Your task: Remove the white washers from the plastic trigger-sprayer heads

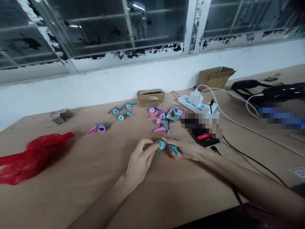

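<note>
Between my two hands is a teal and grey trigger spray head (161, 145), its round collar turned toward me. My left hand (140, 160) pinches the collar, with fingertips at its opening. My right hand (187, 148) is closed around the grey body near the teal trigger; its lower fingers are partly hidden. Just beyond lies a group of pink and grey spray heads (163, 124) with a teal one (173, 117) among them. Farther left sit several teal spray heads (121, 117), and a lone pink and grey spray head (101, 128) lies nearer.
A red plastic bag (35, 156) lies at left, near small greyish blocks (61, 116). Along the wall stand a small cardboard box (151, 98), an open carton (214, 79) and a power strip (187, 102). A phone (207, 140) and cables lie right of my hands.
</note>
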Demonstrator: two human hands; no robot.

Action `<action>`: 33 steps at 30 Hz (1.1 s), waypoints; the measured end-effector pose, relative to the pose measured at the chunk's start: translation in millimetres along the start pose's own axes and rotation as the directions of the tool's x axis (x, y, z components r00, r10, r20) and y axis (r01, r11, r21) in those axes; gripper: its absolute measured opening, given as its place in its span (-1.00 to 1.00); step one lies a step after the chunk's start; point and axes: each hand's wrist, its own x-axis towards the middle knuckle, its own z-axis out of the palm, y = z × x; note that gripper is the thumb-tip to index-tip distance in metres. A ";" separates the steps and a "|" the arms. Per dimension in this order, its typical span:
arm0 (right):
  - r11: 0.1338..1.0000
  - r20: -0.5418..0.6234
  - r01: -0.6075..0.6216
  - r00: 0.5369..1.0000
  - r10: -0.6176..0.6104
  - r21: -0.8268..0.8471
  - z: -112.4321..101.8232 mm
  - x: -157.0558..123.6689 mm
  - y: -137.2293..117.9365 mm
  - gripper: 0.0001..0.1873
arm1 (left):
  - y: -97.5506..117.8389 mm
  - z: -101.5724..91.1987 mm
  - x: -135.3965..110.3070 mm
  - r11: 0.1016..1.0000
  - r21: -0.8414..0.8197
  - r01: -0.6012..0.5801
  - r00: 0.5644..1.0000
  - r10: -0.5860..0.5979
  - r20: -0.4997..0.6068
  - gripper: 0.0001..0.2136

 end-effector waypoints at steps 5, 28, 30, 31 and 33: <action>0.994 0.013 0.004 1.000 -0.003 -0.106 3.0 -2.4 -1.9 -0.69 | 1.9 -2.6 1.6 0.999 -0.048 -0.012 1.000 0.011 -0.020 -0.79; 0.999 0.022 0.004 1.000 -0.004 -0.034 4.2 -4.6 -2.9 -0.70 | -4.9 -4.1 -4.2 0.985 0.064 -0.163 0.987 0.162 0.019 -0.68; 0.999 -0.005 0.004 1.000 -0.004 -0.054 3.8 -3.9 -1.5 -0.69 | -6.6 -4.0 -4.6 0.984 0.084 -0.158 0.987 0.155 0.039 -0.68; 0.998 -0.013 0.001 1.000 -0.002 -0.069 3.7 -3.6 -0.9 -0.69 | -6.9 -4.2 -4.5 0.983 0.090 -0.157 0.987 0.153 0.048 -0.68; 0.995 -0.016 -0.001 1.000 -0.001 -0.095 3.9 -3.2 -0.1 -0.68 | -6.4 -4.9 -3.9 0.983 0.092 -0.156 0.986 0.151 0.065 -0.69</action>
